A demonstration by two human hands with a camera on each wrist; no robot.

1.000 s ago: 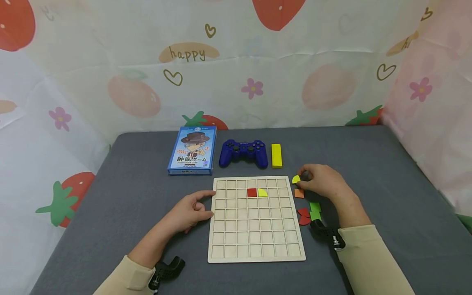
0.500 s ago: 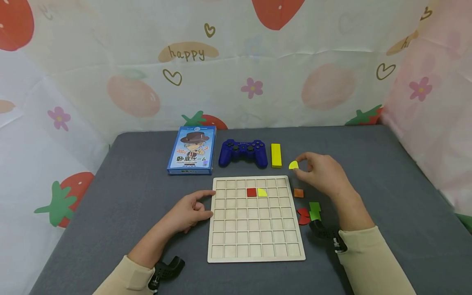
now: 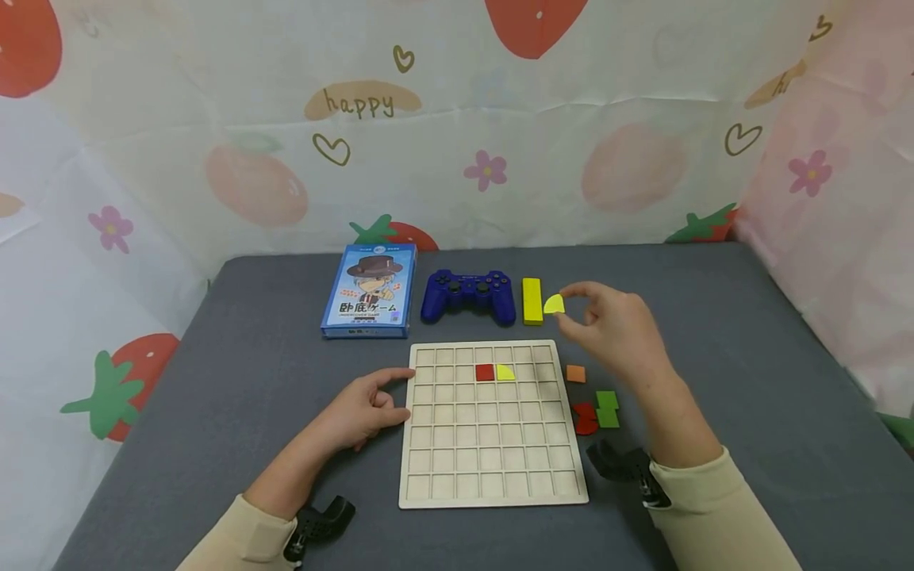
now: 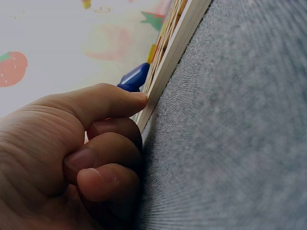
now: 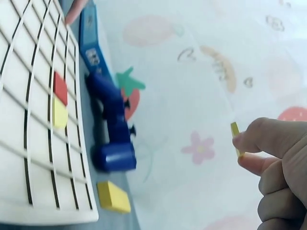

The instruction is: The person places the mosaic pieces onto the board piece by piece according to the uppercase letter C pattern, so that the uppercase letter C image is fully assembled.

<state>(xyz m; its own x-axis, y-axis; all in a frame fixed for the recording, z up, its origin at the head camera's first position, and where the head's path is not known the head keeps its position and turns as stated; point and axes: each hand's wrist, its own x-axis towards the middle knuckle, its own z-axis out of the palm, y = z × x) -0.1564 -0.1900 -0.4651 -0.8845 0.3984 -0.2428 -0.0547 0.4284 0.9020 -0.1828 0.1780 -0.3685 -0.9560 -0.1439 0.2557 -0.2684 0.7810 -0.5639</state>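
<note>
Between thumb and index finger, my right hand pinches a yellow quarter-circle tile, raised beyond the board's far right corner. In the right wrist view the tile shows edge-on at the fingertips. My left hand touches the left edge of a pale wooden grid board with index finger and thumb, its other fingers curled under. The left wrist view has the thumb tip against the board's side. A red square tile and another yellow quarter-circle tile sit side by side in the board's second row.
Right of the board lie an orange square tile, green tiles and red curved tiles. Behind it stand a blue game box, a dark blue game controller and a yellow block. A printed curtain encloses the grey table.
My right hand has lifted the yellow quarter-circle tile from beside the orange tile and carried it away from me and to the left. The left hand stays at the board's edge.
</note>
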